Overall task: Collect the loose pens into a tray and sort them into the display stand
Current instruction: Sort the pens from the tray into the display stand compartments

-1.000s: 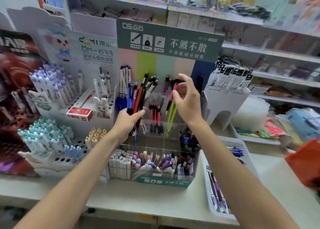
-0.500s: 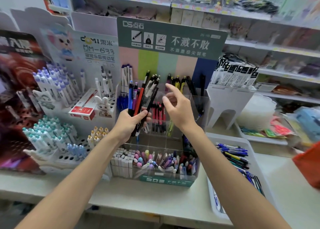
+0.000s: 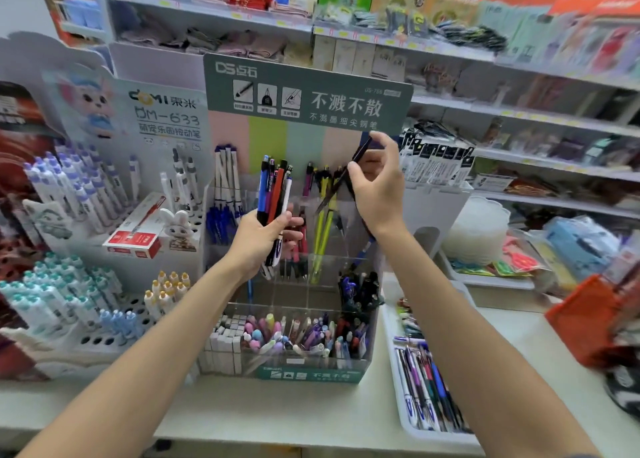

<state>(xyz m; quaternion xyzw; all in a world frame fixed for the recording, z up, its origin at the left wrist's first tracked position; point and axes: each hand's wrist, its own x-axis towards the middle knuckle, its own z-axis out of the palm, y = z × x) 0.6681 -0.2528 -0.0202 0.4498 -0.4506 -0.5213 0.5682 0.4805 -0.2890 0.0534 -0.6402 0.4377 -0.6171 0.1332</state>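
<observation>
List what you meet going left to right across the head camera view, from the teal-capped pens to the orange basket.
teal-capped pens → red pen box → rabbit figurine → left hand gripping a bundle of pens → right hand pinching a dark pen → white tray → orange basket

Left hand (image 3: 258, 239) gripping pen bundle (image 3: 275, 194), right hand (image 3: 377, 184) pinching dark pen (image 3: 346, 175) above display stand (image 3: 294, 371)

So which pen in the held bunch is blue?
The leftmost pen in the bundle the left hand grips; the rest are purple, red, black or white.
</observation>
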